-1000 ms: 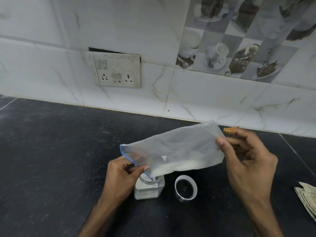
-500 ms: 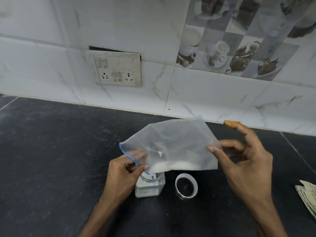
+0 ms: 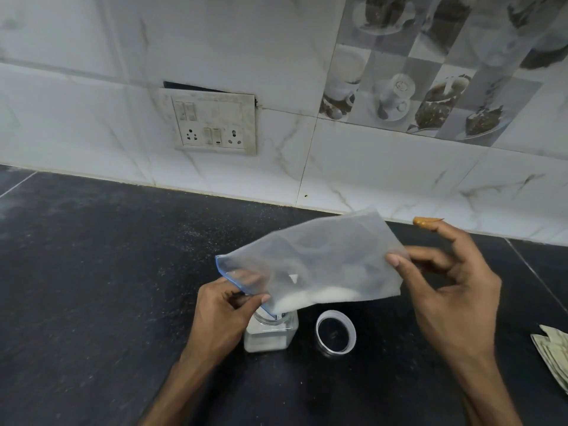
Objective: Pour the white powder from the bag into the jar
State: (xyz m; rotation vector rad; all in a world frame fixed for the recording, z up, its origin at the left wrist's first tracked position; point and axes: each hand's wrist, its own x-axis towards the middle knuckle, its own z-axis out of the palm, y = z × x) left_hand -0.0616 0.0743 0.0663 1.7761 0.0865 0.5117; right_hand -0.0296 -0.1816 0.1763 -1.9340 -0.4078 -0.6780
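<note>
Nearest to the camera, at the right edge of the black countertop (image 3: 92,272), a small pile of folded paper (image 3: 553,355) is seen, cut partly by the picture border. A little farther in, a white ring-shaped lid (image 3: 336,332) is laid flat on the countertop, just beside the jar (image 3: 270,333) and to its right, not touching it.

The jar (a small clear one with a squarish body) is placed upright near the front middle of the countertop, and a layer of white powder is visible in its lower part. Its open mouth is partly covered by the low corner of the bag (image 3: 310,265).

The left hand (image 3: 221,315) is closed on the blue-edged opening of the bag, with the thumb and the fingers pinched on the rim directly above the mouth of the jar. The bag is a translucent plastic one and is held tilted, its opening down at the left and its closed end raised at the right. The white powder (image 3: 310,298) is gathered along the lower fold of the bag, next to the opening.

The right hand (image 3: 455,290) holds the raised end of the bag between the thumb and the fingers, while the index finger is stretched upward, away from the plastic.

Behind, along the far edge of the countertop, a marble-pattern tiled wall (image 3: 368,167) is seen, and a white switch and socket plate (image 3: 215,124) is fixed on it.
</note>
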